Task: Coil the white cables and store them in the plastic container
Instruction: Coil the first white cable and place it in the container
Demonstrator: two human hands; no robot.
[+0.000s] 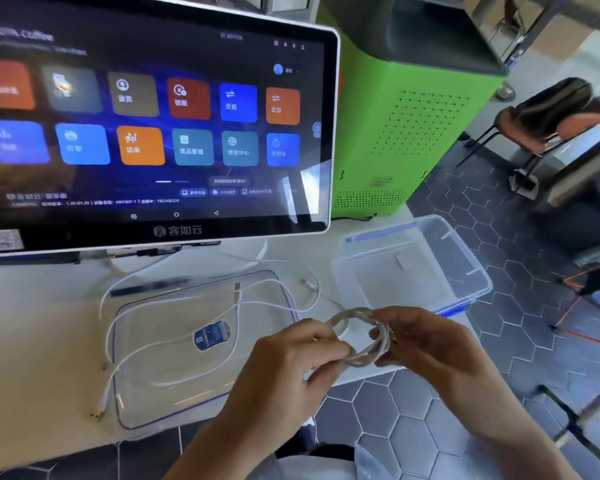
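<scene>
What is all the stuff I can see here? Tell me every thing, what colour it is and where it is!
Coiled white cable: one, white, held in both hands in front of the table edge.
Loose white cables: at least two, white, lying across the lid and table.
Clear plastic lid with blue sticker: one, see-through, flat on the table, near left.
Clear plastic container with blue clips: one, see-through, open, on the table's right end.
Touchscreen monitor: one, white frame, colourful tiles, back left.
White table: one, under it all.
Green cabinet: one, behind the container.
Chair: one, brownish, far right.
Left hand: pinches the coil.
Right hand: holds the coil.
</scene>
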